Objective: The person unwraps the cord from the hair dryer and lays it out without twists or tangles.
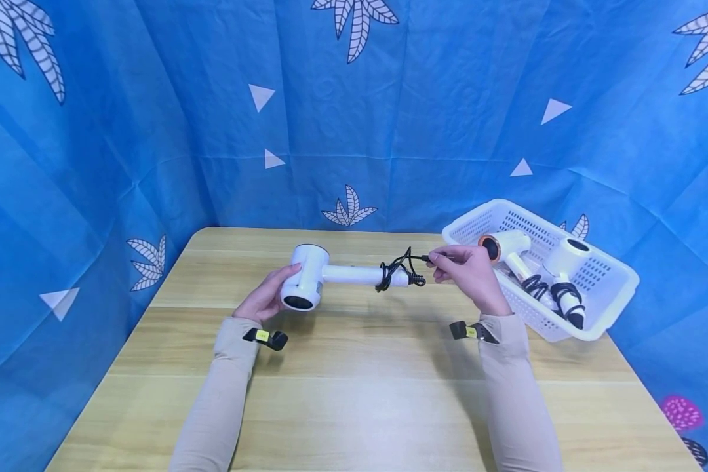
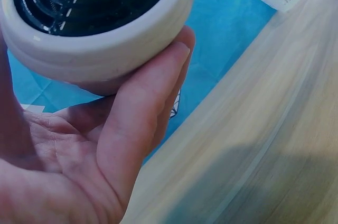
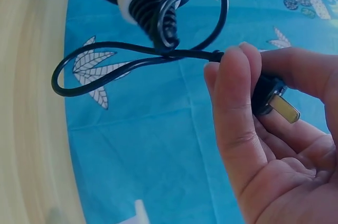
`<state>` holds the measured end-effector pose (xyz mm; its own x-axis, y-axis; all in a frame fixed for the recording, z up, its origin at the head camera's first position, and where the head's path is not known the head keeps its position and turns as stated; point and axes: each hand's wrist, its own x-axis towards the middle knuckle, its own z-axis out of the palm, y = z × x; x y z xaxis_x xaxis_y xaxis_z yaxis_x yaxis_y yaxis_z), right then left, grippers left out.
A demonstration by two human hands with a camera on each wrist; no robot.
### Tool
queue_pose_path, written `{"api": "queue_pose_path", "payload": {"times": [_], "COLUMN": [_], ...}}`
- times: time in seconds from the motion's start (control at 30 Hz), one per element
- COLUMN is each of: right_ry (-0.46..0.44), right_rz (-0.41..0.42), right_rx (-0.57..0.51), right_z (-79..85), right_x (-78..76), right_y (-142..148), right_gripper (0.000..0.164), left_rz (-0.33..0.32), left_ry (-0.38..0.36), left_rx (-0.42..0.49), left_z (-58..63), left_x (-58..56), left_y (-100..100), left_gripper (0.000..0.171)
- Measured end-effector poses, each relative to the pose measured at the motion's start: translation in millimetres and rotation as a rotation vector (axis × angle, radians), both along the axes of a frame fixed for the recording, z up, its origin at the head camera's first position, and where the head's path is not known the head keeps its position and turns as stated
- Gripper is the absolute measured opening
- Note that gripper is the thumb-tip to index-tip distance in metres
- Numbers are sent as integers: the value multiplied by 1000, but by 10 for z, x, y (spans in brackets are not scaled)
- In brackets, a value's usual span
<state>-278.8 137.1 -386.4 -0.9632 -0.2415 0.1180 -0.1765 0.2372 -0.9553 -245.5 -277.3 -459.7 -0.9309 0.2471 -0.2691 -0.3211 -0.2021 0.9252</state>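
With arms (image 1: 522,393) outstretched, gripping dryer (image 1: 336,275) in left hand (image 1: 265,296) and, to its right, pinching plug (image 3: 265,93) in right hand (image 1: 468,275).

Blue backdrop (image 1: 448,98) behind wooden table (image 1: 360,406)

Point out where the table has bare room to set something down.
Bare: the tabletop between the sleeves, nearer than the held dryer, and left of the left hand. Crowded: the right rear, where the white basket holds more dryers beside the right hand.
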Motion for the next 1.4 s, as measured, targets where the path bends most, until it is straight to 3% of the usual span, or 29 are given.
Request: {"api": "queue_pose_path", "payload": {"times": [0.3,0.73,1.4], "right_ry": [53,141,221], "right_rz": [-40,-68,15], "right_rx": [-44,-89,-45], "right_z": [94,211,436], "right_x": [75,211,485], "right_y": [-34,-90,-81], "right_gripper": [32,34,25], "left_rz": [-4,0,62], "left_ry": [-13,-4,-41], "left_rx": [-7,-2,65], "left_z": [-3,-31,21], "left_x": [-8,-31,-5], "left_y": [-12,-17,-75], "left_gripper": [61,57,45]}}
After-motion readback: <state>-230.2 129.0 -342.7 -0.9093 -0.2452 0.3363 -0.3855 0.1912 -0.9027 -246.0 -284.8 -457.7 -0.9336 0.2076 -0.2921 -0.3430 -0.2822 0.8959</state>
